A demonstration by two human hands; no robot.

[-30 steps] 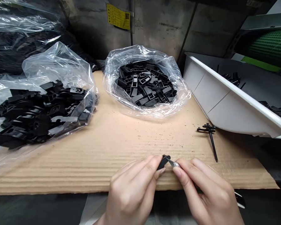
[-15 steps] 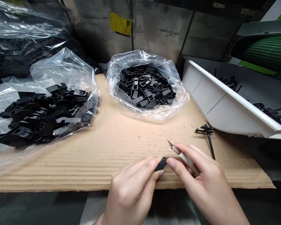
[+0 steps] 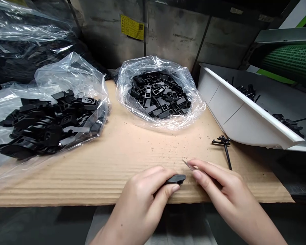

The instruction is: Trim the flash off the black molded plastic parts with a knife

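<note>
Between the thumb and fingers of my left hand (image 3: 148, 197) is a small black plastic part (image 3: 177, 179), its end poking out to the right. My right hand (image 3: 221, 190) is closed around a craft knife (image 3: 188, 165); the tip of its blade points up and left, and the handle is mostly hidden by the fingers. The blade is apart from the black part. Both hands are over the front of a cardboard sheet (image 3: 91, 183). Beyond my right hand lies a black branched plastic piece with a stem (image 3: 225, 149).
A clear bag (image 3: 155, 124) full of small black parts stands at the back middle. Another plastic bag (image 3: 73, 75) with larger black parts lies at left. A white bin (image 3: 219, 98) holding black pieces is at right. Small dark scraps dot the cardboard.
My right hand has drawn away from the black part, and the knife has turned so its handle is hidden. More of the black part now shows in my left hand.
</note>
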